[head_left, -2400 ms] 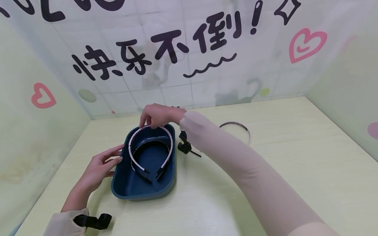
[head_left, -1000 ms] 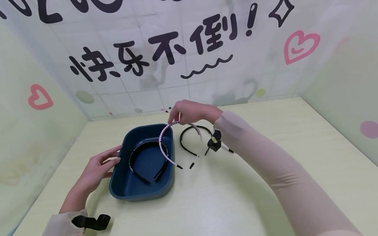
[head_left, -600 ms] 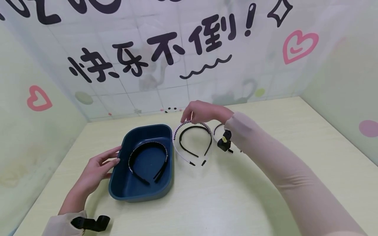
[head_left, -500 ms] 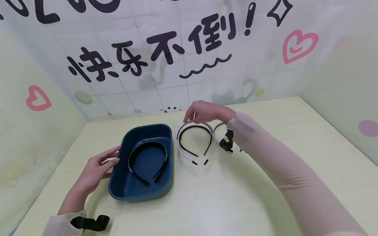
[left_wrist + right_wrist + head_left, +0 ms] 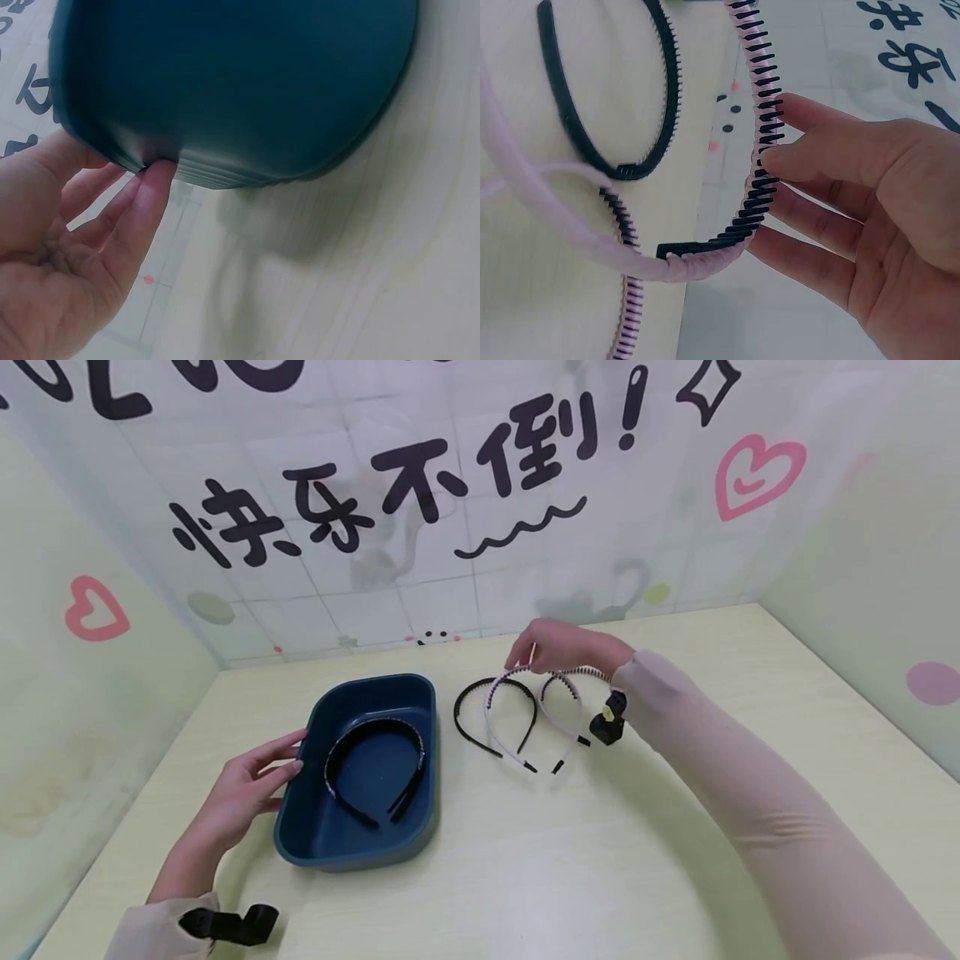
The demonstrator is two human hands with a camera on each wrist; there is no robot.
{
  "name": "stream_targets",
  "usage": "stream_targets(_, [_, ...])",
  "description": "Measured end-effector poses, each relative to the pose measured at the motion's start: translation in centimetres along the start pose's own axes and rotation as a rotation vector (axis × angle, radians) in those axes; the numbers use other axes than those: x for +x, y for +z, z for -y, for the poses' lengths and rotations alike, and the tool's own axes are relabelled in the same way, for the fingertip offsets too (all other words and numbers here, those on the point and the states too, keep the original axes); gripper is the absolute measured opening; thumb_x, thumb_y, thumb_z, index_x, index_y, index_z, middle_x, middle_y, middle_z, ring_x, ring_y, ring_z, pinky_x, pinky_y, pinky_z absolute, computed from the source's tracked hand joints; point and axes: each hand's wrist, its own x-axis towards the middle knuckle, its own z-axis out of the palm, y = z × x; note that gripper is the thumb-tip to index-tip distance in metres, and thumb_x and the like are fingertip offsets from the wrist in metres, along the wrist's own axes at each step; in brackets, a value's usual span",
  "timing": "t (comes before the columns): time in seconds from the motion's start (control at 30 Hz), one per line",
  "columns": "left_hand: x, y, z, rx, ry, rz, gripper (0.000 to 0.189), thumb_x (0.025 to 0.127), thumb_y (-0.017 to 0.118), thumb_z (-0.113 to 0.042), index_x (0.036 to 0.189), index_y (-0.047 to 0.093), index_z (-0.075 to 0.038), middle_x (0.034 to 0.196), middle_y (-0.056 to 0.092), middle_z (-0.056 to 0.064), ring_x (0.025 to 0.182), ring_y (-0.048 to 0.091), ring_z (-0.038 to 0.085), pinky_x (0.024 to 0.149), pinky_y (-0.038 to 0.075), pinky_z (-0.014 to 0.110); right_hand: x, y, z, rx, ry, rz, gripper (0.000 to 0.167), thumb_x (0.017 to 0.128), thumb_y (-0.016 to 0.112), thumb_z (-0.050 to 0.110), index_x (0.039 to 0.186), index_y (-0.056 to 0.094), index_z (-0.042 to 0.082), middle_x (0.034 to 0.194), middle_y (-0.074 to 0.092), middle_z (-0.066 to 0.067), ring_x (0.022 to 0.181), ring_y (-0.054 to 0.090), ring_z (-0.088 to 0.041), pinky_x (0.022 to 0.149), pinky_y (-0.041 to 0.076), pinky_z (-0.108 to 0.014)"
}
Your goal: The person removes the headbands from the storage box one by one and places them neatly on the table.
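Pale pink headband (image 5: 688,270), black-toothed and black-tipped, pinched at its arch near an upright dark-blue tub (image 5: 375,777).

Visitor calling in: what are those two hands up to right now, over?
Left hand touching side of blue bin. Right hand pinching pale pink headband. Black headband and second pink headband close by on table, might tangle.

Beyond the open near tabletop (image 5: 562,860), tray (image 5: 330,839) and headbands (image 5: 574,131) obstruct.

On the pale table (image 5: 570,860): blue bin (image 5: 360,852), black headband (image 5: 570,120), pink headband (image 5: 632,307).
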Motion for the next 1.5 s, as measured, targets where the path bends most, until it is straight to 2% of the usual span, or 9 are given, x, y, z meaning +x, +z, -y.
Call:
stream_targets(0.17, [0.0,0.0,-0.1,0.004,0.002,0.000,0.054,0.095,0.049,-0.031,0.143,0.033,-0.010,0.128,0.040,0.021,0.095,0.050,-0.006,0.071,0.051,0.038,-1.1,-0.4,-1.0,-0.002,-0.019,-0.017,0.040,0.075,0.046,-0.017,0.105,0.068,-0.001,0.100,0.065,-0.013,0.092,0.060,-0.025,0.079,0.048,-0.034])
stream_targets(0.9, [0.0,0.0,-0.1,0.000,-0.013,0.001,0.055,0.095,0.050,-0.032,0.143,0.033,-0.011,0.129,0.039,0.020,0.096,0.049,-0.005,0.071,0.051,0.037,-4.7,-2.1,-4.6,-0.019,0.129,-0.074,0.039,0.075,0.047,-0.015,0.105,0.068,-0.001,0.100,0.065,-0.016,0.091,0.060,-0.029,0.073,0.050,-0.036])
stream_targets(1.13, [0.1,0.0,0.0,-0.004,-0.009,-0.001,0.055,0.095,0.050,-0.032,0.143,0.033,-0.012,0.129,0.039,0.019,0.096,0.049,-0.006,0.071,0.051,0.036,-5.7,-2.4,-6.0,0.000,0.139,-0.116,0.038,0.075,0.047,-0.016,0.104,0.068,-0.003,0.099,0.065,-0.016,0.090,0.060,-0.031,0.071,0.050,-0.036])
stream_targets(1.5, [0.1,0.0,0.0,0.000,-0.016,-0.004,0.055,0.095,0.050,-0.033,0.143,0.033,-0.012,0.129,0.040,0.019,0.096,0.049,-0.006,0.071,0.051,0.037,-7.5,-3.1,-7.5,-0.005,0.177,-0.130,0.037,0.076,0.048,-0.016,0.104,0.068,-0.003,0.099,0.065,-0.017,0.091,0.060,-0.033,0.071,0.050,-0.038])
